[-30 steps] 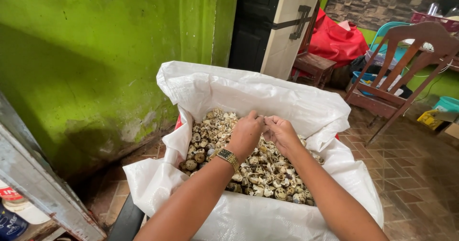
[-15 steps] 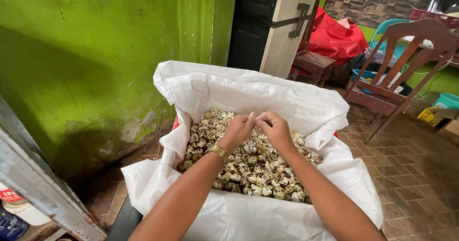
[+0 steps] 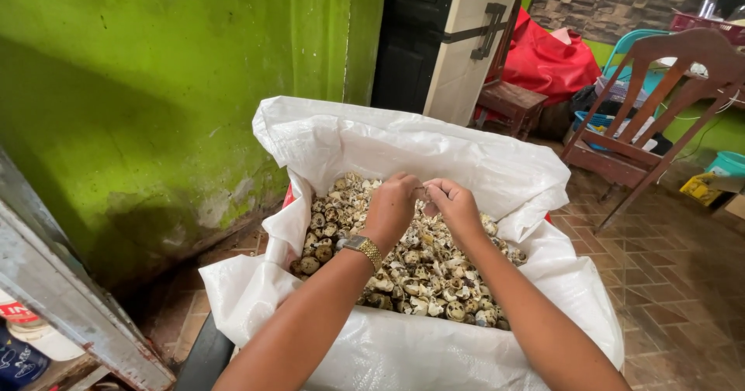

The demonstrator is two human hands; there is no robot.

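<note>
Against the left side of the view stands a green wall (image 3: 155,88), its paint stained and worn near the floor. Beside it, at centre top, is a dark door (image 3: 411,34) with a pale frame and a black metal latch (image 3: 485,30). The brick-patterned floor (image 3: 667,267) runs across the right side.

Centre frame is taken up by a large white woven sack (image 3: 403,352), its mouth rolled open and folded outward. It is filled with small speckled shells (image 3: 423,275), cream and brown, many of them broken. The heap lies inside the sack, directly under both hands.

At upper right stands a brown wooden chair (image 3: 660,119), tilted against a table edge. Behind it are a red cloth bundle (image 3: 551,57) resting on a low wooden stool (image 3: 512,104), and a blue plastic tub (image 3: 597,119). A teal container (image 3: 725,164) sits near the right edge.

Both forearms enter from the bottom edge and meet over the middle of the sack. The left hand (image 3: 392,209) is curled, its fingers bunched together with the tips pinching a small piece at the point where the two hands meet. The right hand (image 3: 454,205) is likewise curled, with its fingertips pressed together on the same small piece. The piece itself is too small to identify. The two hands are touching or nearly touching at the fingertips, just above the shells.

On the left wrist is a gold-coloured wristwatch (image 3: 361,246).
</note>
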